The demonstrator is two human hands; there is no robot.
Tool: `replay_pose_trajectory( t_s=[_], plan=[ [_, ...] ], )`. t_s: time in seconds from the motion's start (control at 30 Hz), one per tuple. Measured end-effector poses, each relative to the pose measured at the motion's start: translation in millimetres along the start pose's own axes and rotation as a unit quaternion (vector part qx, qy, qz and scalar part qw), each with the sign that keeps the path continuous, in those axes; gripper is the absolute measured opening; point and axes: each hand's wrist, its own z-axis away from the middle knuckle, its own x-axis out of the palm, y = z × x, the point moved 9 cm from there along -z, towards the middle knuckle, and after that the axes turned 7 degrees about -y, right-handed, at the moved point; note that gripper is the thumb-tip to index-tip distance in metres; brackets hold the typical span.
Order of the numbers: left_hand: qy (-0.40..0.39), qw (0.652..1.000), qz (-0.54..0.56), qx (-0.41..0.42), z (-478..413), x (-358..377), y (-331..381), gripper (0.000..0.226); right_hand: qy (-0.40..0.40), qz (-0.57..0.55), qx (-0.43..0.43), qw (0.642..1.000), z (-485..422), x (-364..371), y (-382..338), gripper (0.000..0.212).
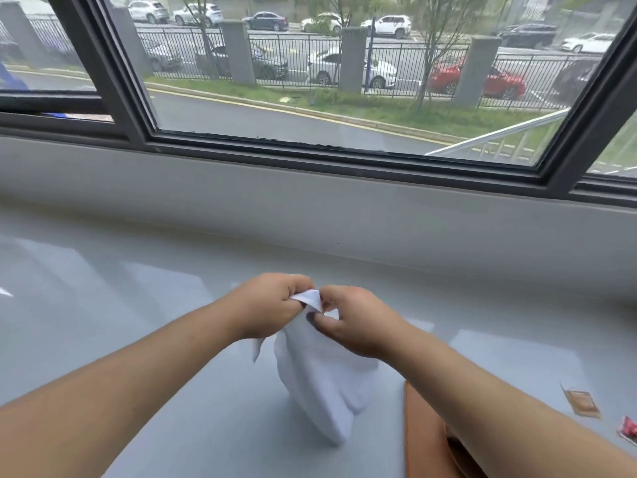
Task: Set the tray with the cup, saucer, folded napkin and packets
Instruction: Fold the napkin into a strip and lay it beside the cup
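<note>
A white cloth napkin (pixel 320 381) hangs above the pale grey counter, held up by its top edge. My left hand (pixel 269 305) pinches that edge from the left and my right hand (pixel 355 322) pinches it from the right, fingers nearly touching. The cloth droops down toward me in a loose fold. A brown tray (pixel 424 439) lies at the lower right, partly under my right forearm. A brown packet (pixel 582 403) and a red packet (pixel 629 431) lie on the counter further right. No cup or saucer is in view.
The glossy grey counter (pixel 138 305) runs up to a low grey sill wall (pixel 310 208) under a dark-framed window. The street with parked cars lies outside.
</note>
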Motion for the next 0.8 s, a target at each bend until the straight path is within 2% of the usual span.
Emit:
replay_pose_trajectory(
  t_s=[0.1, 0.23, 0.3, 0.37, 0.43, 0.53, 0.57, 0.63, 0.7, 0.8],
  plan=[
    [-0.034, 0.999, 0.025, 0.016, 0, -2, -4, 0.022, 0.059, -0.071, 0.036, 0.995, -2, -4, 0, 0.025],
    [-0.056, 0.998, 0.017, 0.022, -5, -14, -9, 0.024, 0.135, -0.011, 0.013, 0.991, 1, -22, -16, 0.030],
    [-0.052, 0.998, 0.017, 0.030, -7, -19, -8, 0.024, 0.174, 0.017, 0.007, 0.985, 3, -32, -18, 0.025],
    [-0.038, 0.997, 0.045, 0.044, -8, -22, -4, 0.025, 0.153, 0.034, 0.037, 0.987, -3, -34, -8, 0.024],
    [-0.029, 0.996, 0.059, 0.060, -7, -26, 2, 0.025, 0.087, 0.017, 0.089, 0.992, -9, -23, 9, 0.027],
    [-0.030, 0.996, -0.051, 0.060, -10, -35, -5, 0.015, 0.050, 0.031, 0.131, 0.990, -11, -20, 29, 0.021],
    [-0.044, 0.991, -0.119, 0.043, -14, -36, -16, 0.015, 0.059, 0.046, 0.140, 0.987, -11, -27, 35, 0.015],
    [-0.057, 0.967, -0.247, -0.019, -21, -44, -47, 0.020, 0.104, 0.091, 0.149, 0.979, -9, -54, 43, 0.020],
    [-0.025, 0.945, -0.319, -0.066, -21, -65, -76, 0.021, 0.144, 0.147, 0.168, 0.964, -6, -87, 42, 0.025],
    [0.063, 0.927, -0.358, -0.089, -24, -111, -89, 0.024, 0.188, 0.227, 0.159, 0.942, -7, -138, 37, 0.018]
  ],
)
